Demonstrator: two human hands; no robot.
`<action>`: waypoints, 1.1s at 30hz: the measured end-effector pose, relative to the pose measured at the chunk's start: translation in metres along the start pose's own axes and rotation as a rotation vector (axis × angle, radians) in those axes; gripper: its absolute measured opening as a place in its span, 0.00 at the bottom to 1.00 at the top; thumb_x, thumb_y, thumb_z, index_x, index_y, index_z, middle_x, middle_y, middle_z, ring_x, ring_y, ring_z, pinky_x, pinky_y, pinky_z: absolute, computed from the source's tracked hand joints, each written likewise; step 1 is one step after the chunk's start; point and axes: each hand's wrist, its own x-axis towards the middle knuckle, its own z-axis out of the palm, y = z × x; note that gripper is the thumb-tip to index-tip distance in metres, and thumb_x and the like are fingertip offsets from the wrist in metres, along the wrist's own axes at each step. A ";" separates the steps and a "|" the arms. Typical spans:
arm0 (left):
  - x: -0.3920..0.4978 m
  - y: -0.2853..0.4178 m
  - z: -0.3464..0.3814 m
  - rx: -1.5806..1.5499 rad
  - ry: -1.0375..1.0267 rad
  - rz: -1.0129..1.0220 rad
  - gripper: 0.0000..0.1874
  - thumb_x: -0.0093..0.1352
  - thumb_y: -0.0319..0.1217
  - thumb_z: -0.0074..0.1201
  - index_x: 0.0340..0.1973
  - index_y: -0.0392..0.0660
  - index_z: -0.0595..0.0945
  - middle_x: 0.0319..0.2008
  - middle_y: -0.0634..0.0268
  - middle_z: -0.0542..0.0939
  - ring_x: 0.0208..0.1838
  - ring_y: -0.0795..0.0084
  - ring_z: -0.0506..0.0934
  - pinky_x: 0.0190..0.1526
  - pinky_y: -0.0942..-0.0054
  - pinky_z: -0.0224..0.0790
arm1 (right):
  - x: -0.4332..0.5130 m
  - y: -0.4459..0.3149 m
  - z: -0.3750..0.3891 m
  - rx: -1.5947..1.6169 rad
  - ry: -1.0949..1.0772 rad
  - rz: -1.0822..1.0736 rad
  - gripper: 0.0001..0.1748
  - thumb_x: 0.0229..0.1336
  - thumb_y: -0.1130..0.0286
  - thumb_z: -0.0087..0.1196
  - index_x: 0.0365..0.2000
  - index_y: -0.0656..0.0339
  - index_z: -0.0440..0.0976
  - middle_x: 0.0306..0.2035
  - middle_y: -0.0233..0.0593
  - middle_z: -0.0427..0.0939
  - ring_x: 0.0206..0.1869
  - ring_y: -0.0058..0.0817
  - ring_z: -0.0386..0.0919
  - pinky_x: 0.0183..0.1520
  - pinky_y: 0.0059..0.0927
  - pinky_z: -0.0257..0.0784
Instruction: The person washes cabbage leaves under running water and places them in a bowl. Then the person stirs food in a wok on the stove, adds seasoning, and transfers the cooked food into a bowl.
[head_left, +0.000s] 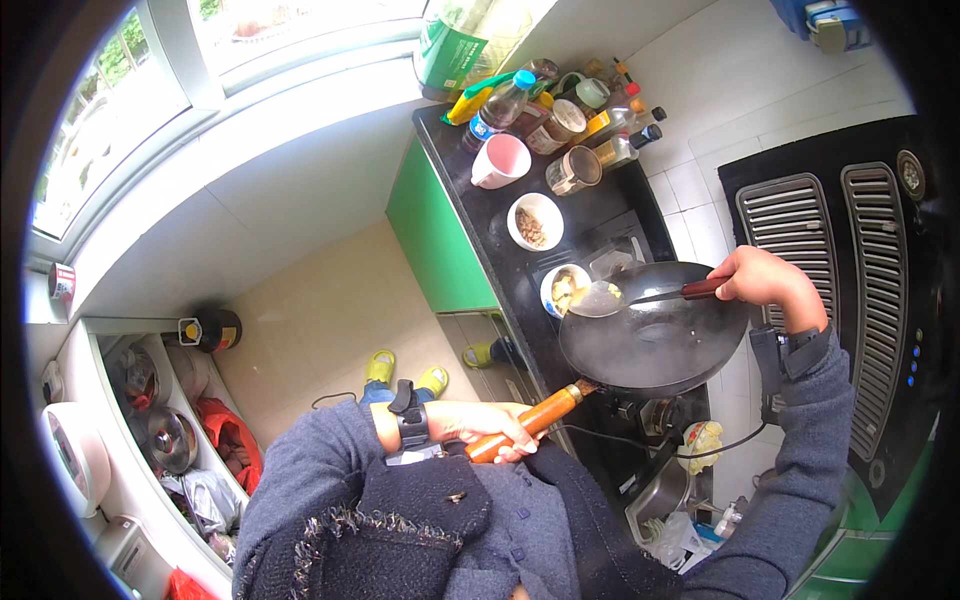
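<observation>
My left hand (502, 429) is closed around the orange wooden handle of a dark wok (660, 352), which is tilted, with faint steam over it. By its dark red handle, my right hand (761, 281) holds a metal ladle or turner (600, 298). The tool's head reaches past the wok's rim, over a small patterned bowl (551, 292) holding pale yellow food. A few yellow bits lie on the metal head. Beside that bowl stands a white bowl (535, 222) with brownish chopped food. Whether the wok rests on the burner cannot be told.
A pink mug (501, 161), a glass jar (574, 171) and several bottles crowd the counter's far end. The range hood (814, 300) is at the right. A sink (660, 499) with plastic bags lies near my right sleeve. Open shelves (161, 390) stand at the left.
</observation>
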 end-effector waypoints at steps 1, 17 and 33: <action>0.000 0.000 0.000 0.010 0.002 0.005 0.13 0.61 0.23 0.55 0.33 0.45 0.65 0.19 0.69 0.69 0.18 0.80 0.71 0.18 0.81 0.66 | -0.001 0.000 -0.001 -0.018 -0.013 0.000 0.18 0.41 0.71 0.60 0.39 0.59 0.80 0.31 0.43 0.81 0.34 0.31 0.78 0.41 0.30 0.71; 0.005 -0.002 0.001 0.031 -0.012 -0.019 0.13 0.61 0.23 0.54 0.33 0.45 0.65 0.20 0.69 0.69 0.19 0.79 0.71 0.20 0.79 0.66 | 0.000 0.016 -0.001 -0.008 -0.068 0.039 0.16 0.42 0.72 0.59 0.37 0.63 0.80 0.29 0.42 0.81 0.34 0.30 0.78 0.41 0.30 0.71; 0.027 0.008 0.009 0.176 0.112 -0.007 0.19 0.59 0.20 0.55 0.40 0.47 0.62 0.22 0.67 0.71 0.19 0.78 0.71 0.20 0.78 0.68 | -0.047 0.060 0.062 0.267 0.275 -0.136 0.19 0.46 0.74 0.55 0.43 0.66 0.75 0.32 0.46 0.79 0.35 0.31 0.77 0.43 0.29 0.69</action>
